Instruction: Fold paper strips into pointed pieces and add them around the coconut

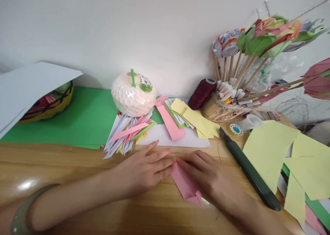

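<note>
A folded piece of pink paper [184, 183] lies on the wooden table, its narrow end pointing away from me and its wider folded end near. My left hand [152, 168] presses fingertips and thumb on the narrow tip, with the index finger raised and spread. On the same tip and along the right edge, my right hand [206, 171] pinches the paper, fingers curled. The fingertips of both hands meet there and partly hide the fold. Just beyond my left hand sits a bundle of folded paper strips [129, 133] in white, pink, yellow and green.
A wrapped white coconut [134, 94] with a green straw stands behind the bundle. Pink strips [171, 123] and yellow strips [198, 120] lie ahead. Right are a long dark cutter [250, 169], yellow sheets [270, 152], a maroon thread spool [202, 93] and a basket [223, 108] of paper flowers.
</note>
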A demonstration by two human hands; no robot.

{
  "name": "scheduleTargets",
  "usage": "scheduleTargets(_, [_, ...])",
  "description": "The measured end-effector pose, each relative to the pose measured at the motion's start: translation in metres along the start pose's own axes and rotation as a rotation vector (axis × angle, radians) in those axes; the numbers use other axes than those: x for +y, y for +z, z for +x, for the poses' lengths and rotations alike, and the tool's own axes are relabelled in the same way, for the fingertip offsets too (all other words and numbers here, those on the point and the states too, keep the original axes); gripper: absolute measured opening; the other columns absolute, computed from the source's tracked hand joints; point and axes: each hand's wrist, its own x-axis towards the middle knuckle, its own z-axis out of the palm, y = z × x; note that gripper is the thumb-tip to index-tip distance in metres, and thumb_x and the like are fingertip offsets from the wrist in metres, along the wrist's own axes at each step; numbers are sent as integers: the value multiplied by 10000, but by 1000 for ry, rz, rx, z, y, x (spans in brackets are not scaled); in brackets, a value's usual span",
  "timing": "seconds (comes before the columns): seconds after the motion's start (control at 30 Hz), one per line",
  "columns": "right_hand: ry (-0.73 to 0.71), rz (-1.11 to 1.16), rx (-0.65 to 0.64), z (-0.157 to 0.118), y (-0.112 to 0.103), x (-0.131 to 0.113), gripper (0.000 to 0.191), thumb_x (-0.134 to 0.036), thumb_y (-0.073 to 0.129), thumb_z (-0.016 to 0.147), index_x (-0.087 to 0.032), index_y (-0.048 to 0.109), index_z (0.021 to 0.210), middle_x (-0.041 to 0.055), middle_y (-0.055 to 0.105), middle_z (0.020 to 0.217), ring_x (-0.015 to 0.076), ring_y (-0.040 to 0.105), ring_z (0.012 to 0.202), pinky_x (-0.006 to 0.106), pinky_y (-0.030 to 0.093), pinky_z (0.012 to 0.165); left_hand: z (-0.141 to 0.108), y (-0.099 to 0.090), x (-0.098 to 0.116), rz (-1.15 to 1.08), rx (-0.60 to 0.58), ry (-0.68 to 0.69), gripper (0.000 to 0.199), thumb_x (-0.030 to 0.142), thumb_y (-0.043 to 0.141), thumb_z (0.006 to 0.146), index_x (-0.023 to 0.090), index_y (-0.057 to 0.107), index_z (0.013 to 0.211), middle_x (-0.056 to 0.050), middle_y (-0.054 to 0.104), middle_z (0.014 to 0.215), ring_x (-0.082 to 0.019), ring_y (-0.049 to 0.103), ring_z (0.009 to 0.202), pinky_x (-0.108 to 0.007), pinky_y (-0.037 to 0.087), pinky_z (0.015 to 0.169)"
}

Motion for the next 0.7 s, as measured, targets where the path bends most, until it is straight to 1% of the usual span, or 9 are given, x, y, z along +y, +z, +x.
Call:
scheduleTargets(0.07, [3,6,-13,1,-3,1,281,-184,350,974,-131,600,1091,97,614,926,219,516,868,379,477,729,0,0,-1,-4,-5,-11,272,191,398,978,185,565,1193,-1,600,1254,-223,429,1232,-450,279,1067])
scheduleTargets(0.13, [-7,-1,10,-1,-7,5,261,-180,366,966,-150,618,1023,82,626,902,212,524,844,371,457,714,1,0,-1,-12,-6,-23,264,188,419,968,199,570,1185,4,608,1238,-233,434,1223,-458,306,1051])
scheduleTargets(0.2, [-22,-20,61,-5,-10,12,269,-151,360,956,-172,626,922,64,637,865,197,534,800,350,434,676,1,0,0,-13,10,-34,258,181,431,960,204,580,1169,7,615,1224,-246,441,1208,-464,336,1030])
scheduleTargets(0.27, [-19,-38,144,-9,-15,19,269,-101,365,931,-179,612,857,57,637,844,180,543,766,325,424,645,-1,-1,2,7,57,-44,246,165,428,953,185,602,1126,-6,626,1199,-254,460,1180,-464,356,1016])
scheduleTargets(0.37, [52,-11,217,-12,-22,21,205,-81,408,888,-172,591,895,77,625,887,172,567,769,301,455,639,-4,-3,7,88,172,-74,237,117,413,938,131,641,1002,-58,665,1081,-250,518,1108,-465,363,1012])
scheduleTargets(0.43, [95,37,168,-11,-26,18,182,-105,425,881,-172,584,937,86,616,910,175,579,782,296,477,640,-6,-3,12,149,236,-81,249,90,404,930,110,652,943,-78,680,969,-236,555,1054,-458,358,1019])
scheduleTargets(0.5, [86,76,94,-10,-26,13,187,-120,420,892,-181,590,937,77,612,882,178,585,781,296,486,637,-7,-3,15,177,260,-72,230,80,426,918,102,655,913,-76,676,892,-224,580,1015,-439,371,1014])
scheduleTargets(0.57, [66,90,63,-9,-21,9,200,-122,418,912,-185,596,980,70,614,871,181,590,793,304,494,656,-6,-1,15,165,271,-74,177,89,477,902,102,652,876,-67,668,855,-220,597,981,-422,401,992])
scheduleTargets(0.7, [100,87,108,-10,-5,9,215,-155,455,927,-186,575,1102,81,623,951,189,597,857,333,515,721,-3,0,13,95,270,-89,152,111,502,905,109,637,837,-57,662,837,-210,612,929,-377,475,908])
